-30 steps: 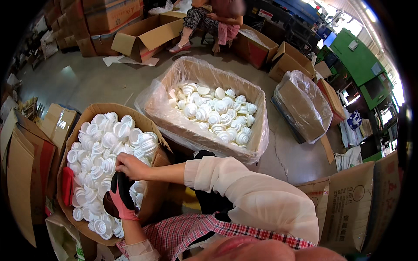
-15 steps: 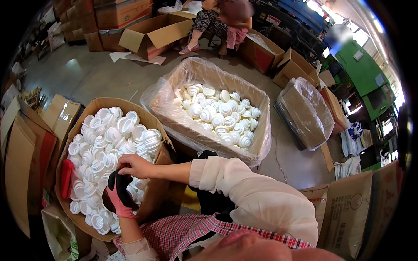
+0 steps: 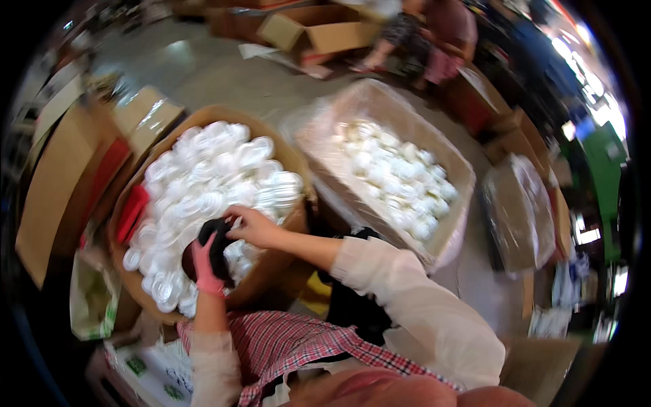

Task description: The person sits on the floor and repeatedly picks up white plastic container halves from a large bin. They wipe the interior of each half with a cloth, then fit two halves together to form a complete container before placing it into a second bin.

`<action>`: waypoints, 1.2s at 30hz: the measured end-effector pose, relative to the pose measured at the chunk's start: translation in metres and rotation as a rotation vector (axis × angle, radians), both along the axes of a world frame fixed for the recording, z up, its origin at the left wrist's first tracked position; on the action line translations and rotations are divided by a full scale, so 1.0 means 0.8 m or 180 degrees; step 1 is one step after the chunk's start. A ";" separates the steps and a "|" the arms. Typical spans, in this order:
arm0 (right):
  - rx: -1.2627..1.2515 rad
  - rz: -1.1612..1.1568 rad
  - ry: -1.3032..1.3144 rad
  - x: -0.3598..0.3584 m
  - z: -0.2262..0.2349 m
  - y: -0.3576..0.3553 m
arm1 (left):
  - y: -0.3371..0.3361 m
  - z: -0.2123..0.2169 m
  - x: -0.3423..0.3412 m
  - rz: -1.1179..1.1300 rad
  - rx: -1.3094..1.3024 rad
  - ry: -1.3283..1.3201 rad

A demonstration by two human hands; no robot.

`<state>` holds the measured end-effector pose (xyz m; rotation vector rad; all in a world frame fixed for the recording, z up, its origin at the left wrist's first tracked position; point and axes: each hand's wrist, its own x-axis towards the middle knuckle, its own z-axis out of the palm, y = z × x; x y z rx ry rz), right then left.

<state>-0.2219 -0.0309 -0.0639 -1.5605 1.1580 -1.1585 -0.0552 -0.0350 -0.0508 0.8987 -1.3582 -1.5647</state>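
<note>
My left hand (image 3: 211,256), in a pink glove with black over the fingers, is curled above the box of white parts. A dark brown rounded shape (image 3: 189,262) shows beside its palm; I cannot make out what it is. My bare right hand (image 3: 255,227) meets the gloved fingertips, its thumb and fingers pinched together. Anything between them is too small or hidden. Under both hands lies a heap of white ribbed plastic parts (image 3: 196,166), cup-like and stepped, in an open cardboard box (image 3: 298,152). Motion blurs the picture.
To the right stands a plastic-lined box (image 3: 447,254) holding more cream-white parts (image 3: 400,180). A red object (image 3: 132,214) rests at the near box's left edge. Cardboard flaps (image 3: 61,197) rise at left. Another lined box (image 3: 519,217) stands right; a seated person (image 3: 447,34) is beyond.
My view has swung, so the boxes appear farther right and higher, and blurred. Both hands remain together over the white parts, with the right still at the gloved fingertips.
</note>
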 end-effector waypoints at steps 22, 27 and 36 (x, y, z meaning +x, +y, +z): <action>0.0237 -0.0112 0.0012 -0.001 0.004 0.016 | 0.012 0.008 -0.016 0.0283 -0.1113 -0.0740; -0.0058 -0.0035 -0.0034 -0.002 0.011 0.013 | 0.008 0.015 -0.013 0.0222 -0.0863 -0.0764; -0.0024 -0.0086 -0.0150 -0.006 0.007 0.005 | 0.010 0.021 -0.018 0.0145 -0.0244 -0.0931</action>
